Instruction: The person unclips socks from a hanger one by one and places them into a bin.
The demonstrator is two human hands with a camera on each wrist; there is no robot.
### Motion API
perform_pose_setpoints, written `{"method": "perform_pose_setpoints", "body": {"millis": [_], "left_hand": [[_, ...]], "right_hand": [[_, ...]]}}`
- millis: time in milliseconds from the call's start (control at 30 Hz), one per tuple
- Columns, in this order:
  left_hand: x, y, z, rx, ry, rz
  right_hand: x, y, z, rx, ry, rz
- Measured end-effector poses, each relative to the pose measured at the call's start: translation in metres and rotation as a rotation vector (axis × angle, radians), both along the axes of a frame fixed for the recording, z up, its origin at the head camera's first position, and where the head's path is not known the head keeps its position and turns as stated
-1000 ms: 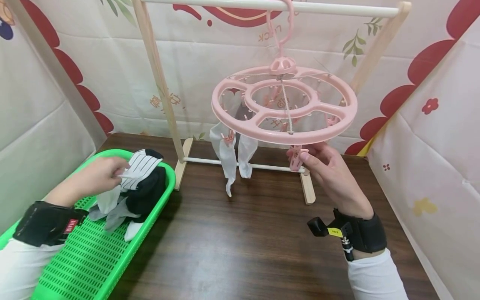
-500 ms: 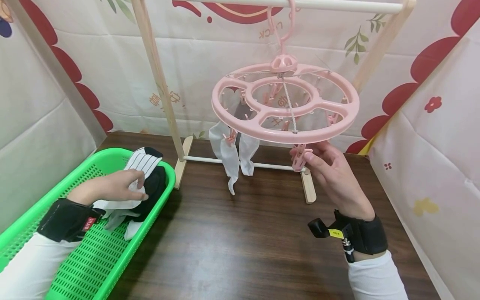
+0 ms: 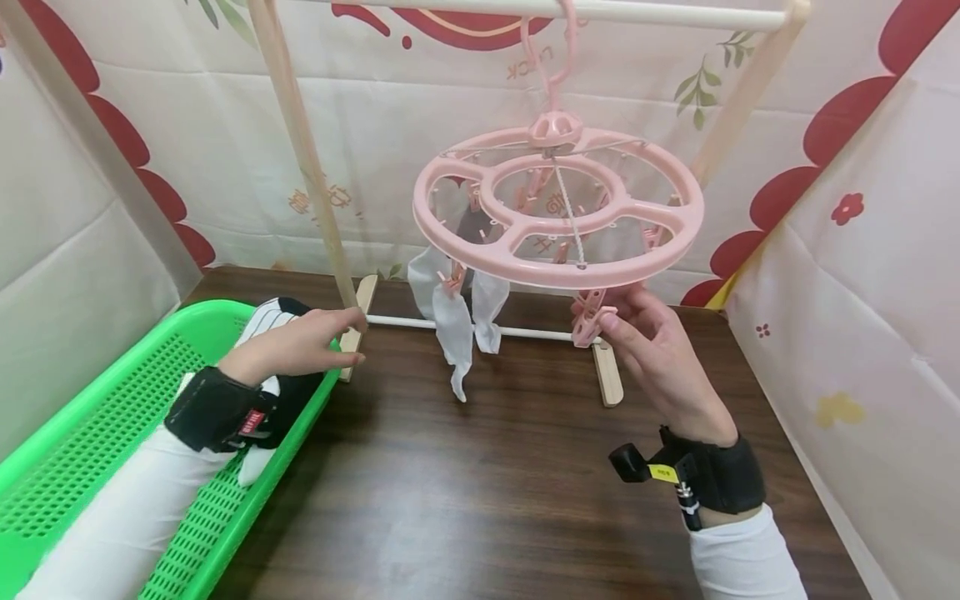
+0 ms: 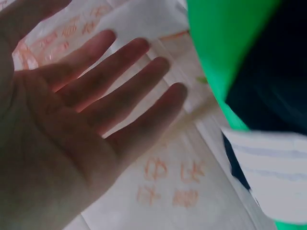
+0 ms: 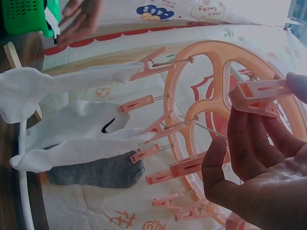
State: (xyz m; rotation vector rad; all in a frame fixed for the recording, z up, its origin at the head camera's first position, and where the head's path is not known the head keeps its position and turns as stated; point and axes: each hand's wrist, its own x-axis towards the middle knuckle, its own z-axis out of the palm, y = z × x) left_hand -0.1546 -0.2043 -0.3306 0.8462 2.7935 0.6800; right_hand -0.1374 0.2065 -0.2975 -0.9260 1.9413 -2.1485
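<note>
My left hand [image 3: 303,343] hovers at the right rim of the green basket [image 3: 225,533], its fingers extended. In the left wrist view, the palm and spread fingers of my left hand [image 4: 91,110] hold nothing. Below it in the basket lie a white striped sock [image 3: 262,321] and dark socks, partly covered by the arm. My right hand [image 3: 660,358] pinches a pink clothespin [image 3: 588,327] under the near right rim of the round pink drying hanger [image 3: 558,271]. Nothing shows between that clothespin's jaws [image 5: 254,96] in the right wrist view.
White socks [image 3: 453,333] and a grey sock [image 5: 98,170] hang from clips on the hanger's left side. The hanger hooks over the white bar [image 3: 660,12] of a wooden rack. Other pink clips [image 5: 187,165] dangle around the ring. Brown tabletop [image 3: 465,492] lies in front.
My left hand has left the striped sock and moved right to the basket's rim, its fingers straightening. My right hand keeps its pinch on the clothespin. The head view has shifted slightly.
</note>
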Motion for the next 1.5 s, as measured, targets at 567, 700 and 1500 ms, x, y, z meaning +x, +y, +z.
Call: {"method": "perform_pose_setpoints", "body": {"millis": [567,700,1500], "left_hand": [[-0.035,0.067,-0.009,0.378,0.05,0.013],[-0.022,0.066,-0.011,0.4,0.081,0.033],[0.016,0.067,-0.01,0.347,0.285,-0.027]], "right_hand": [[-0.004,-0.012,-0.006,0.065,0.025,-0.015],[-0.009,-0.016,-0.007,0.088,0.05,-0.028],[0.019,-0.03,-0.006,-0.007,0.152,-0.144]]}}
